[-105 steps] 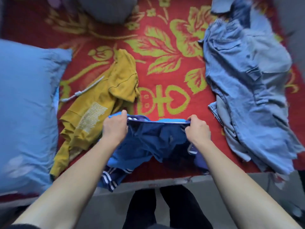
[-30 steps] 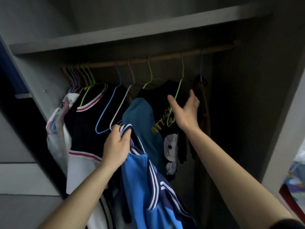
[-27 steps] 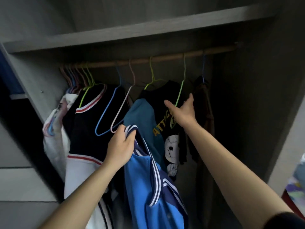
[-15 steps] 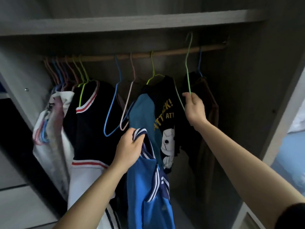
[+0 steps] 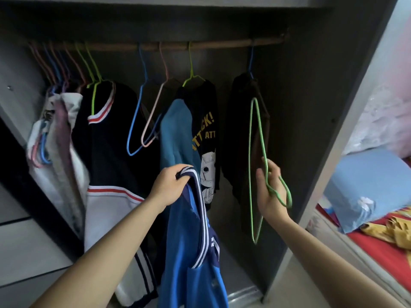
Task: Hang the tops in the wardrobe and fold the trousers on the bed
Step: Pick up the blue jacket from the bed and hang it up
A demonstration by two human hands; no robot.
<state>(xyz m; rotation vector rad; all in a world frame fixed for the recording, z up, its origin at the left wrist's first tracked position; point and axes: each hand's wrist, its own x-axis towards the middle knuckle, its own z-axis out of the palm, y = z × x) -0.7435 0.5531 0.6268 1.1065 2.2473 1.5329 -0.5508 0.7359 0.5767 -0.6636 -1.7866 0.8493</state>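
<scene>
The blue top [image 5: 189, 252] with white-striped trim hangs from the left grip [image 5: 169, 185], whose fingers are clamped on its collar; the rest of the cloth drops straight below that grip. Level with it, to its right, the right grip [image 5: 270, 192] is closed loosely round the neck of a green hanger [image 5: 249, 165], palm turned inward. The hook curls out past the fingers and the wire frame stands partly above and partly below the grip, free of the rail [image 5: 211, 44]. Just beyond the left grip hangs a black and teal top [image 5: 200, 134] with yellow letters. A dark garment [image 5: 242, 130] hangs behind the right grip. Far right of both grips, a blue pillow [image 5: 367, 190] lies on the bed [image 5: 378, 247].
</scene>
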